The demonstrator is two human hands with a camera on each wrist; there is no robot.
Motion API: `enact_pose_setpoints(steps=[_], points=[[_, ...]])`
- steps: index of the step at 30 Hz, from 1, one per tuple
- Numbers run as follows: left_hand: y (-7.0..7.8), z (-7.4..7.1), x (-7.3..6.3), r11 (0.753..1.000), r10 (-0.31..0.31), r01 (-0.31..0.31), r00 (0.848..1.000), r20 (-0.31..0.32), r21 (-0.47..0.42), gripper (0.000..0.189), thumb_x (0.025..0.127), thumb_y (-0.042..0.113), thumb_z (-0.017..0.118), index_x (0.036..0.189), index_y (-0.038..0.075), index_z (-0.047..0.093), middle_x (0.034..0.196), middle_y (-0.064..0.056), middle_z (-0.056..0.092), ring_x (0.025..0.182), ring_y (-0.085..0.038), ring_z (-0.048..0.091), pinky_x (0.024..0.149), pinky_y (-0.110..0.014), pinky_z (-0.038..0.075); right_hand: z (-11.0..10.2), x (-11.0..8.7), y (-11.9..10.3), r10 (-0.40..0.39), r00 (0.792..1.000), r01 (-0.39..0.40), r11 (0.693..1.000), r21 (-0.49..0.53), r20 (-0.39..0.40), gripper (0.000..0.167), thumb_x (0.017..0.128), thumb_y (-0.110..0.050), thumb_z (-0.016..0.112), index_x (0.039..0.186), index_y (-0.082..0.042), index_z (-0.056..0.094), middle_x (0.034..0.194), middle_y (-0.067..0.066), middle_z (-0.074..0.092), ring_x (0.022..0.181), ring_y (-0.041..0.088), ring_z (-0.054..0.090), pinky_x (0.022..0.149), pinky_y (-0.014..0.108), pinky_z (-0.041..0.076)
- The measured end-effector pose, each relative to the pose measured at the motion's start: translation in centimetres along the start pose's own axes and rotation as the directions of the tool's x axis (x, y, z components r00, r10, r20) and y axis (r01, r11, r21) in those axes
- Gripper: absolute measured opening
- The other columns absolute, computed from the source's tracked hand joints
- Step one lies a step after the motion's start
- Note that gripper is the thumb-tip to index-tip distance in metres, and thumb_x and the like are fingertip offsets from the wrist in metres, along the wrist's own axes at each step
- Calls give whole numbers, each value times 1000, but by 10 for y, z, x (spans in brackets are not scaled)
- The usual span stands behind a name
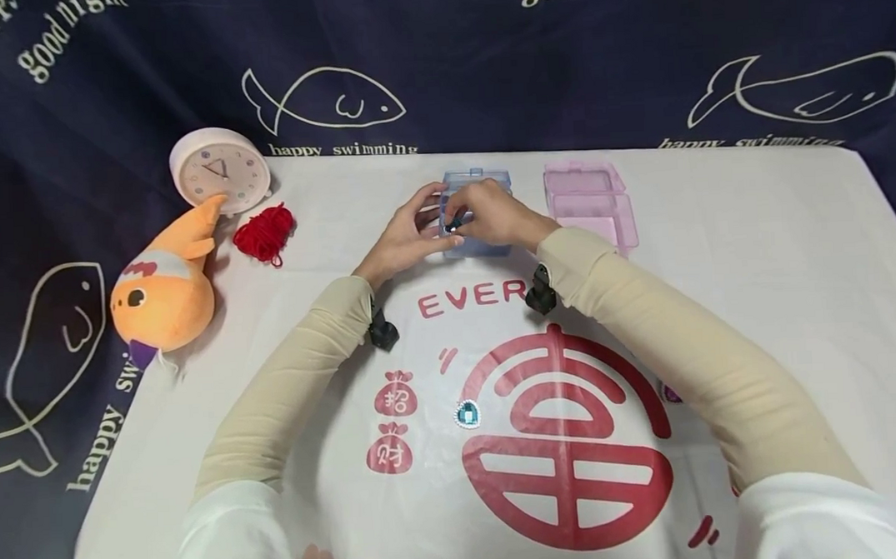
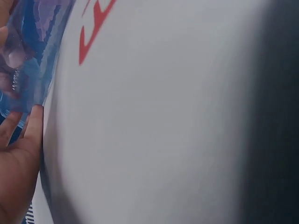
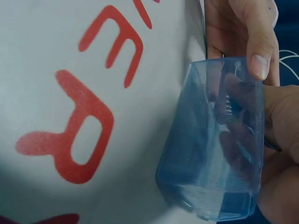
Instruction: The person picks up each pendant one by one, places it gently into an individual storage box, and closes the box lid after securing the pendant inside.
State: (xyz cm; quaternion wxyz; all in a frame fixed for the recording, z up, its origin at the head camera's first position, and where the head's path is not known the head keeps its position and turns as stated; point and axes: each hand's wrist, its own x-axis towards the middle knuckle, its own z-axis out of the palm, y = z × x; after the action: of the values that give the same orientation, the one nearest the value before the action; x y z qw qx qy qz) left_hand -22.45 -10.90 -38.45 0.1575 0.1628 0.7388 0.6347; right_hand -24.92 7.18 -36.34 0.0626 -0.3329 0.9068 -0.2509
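Open cloth [image 1: 754, 241] right of pink box [image 1: 589, 202], yarn [image 1: 266, 231], clock [image 1: 220, 170], plush [image 1: 165, 288] crowding the left

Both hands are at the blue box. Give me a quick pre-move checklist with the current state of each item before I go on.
1. Left hand steadying the blue box: ok, fingers on its side.
2. Right hand pinching a small dark piece at the box: ok.
3. What that piece is: cannot tell, too small.
4. Box resting on the white cloth: ok.
5. Pink box apart from the hands: ok, untouched to the right.
6. Blue gem within view: ok, lying loose on the cloth nearer the person.
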Motion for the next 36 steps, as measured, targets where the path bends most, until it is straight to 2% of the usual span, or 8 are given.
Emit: enact_pose_setpoints(steps=[9, 25, 30, 36], points=[[-3, 3, 0, 1000, -7, 7, 1000, -11, -15, 80, 79, -1, 75, 147, 4, 33, 140, -19, 47, 133, -32, 46, 113, -39, 37, 0, 2, -4, 91, 994, -92, 996, 11, 59, 15, 80, -6, 77, 93, -1, 72, 97, 14, 73, 96, 26, 68, 89, 38, 54], [-1, 3, -1, 999, -21, 20, 1000, -16, -27, 82, 78, 0, 76, 148, 5, 32, 140, -18, 48, 133, -31, 47, 112, -42, 37, 3, 2, -4, 150, 988, -150, 989, -21, 25, 15, 80, -6, 76, 93, -1, 72, 95, 15, 71, 92, 26, 64, 85, 39, 52], [-1, 1, 0, 1000, -21, 21, 1000, -18, 8, 82, 78, 0, 76, 147, 6, 33, 141, -17, 47, 134, -31, 45, 113, -41, 37, 3, 0, -5, 133, 991, -133, 991, 3, -10, 15, 81, 0, 71, 96, 0, 72, 100, 16, 72, 98, 28, 66, 89, 40, 53], [1, 0, -1, 1000, -17, 17, 1000, -10, 22, 81, 79, 0, 75, 147, 5, 33, 140, -18, 46, 134, -32, 45, 113, -40, 37, -2, -12, -10, 104, 990, -97, 993, 68, -93, 23, 82, 6, 60, 102, 2, 70, 106, 17, 71, 105, 29, 66, 94, 41, 52]])
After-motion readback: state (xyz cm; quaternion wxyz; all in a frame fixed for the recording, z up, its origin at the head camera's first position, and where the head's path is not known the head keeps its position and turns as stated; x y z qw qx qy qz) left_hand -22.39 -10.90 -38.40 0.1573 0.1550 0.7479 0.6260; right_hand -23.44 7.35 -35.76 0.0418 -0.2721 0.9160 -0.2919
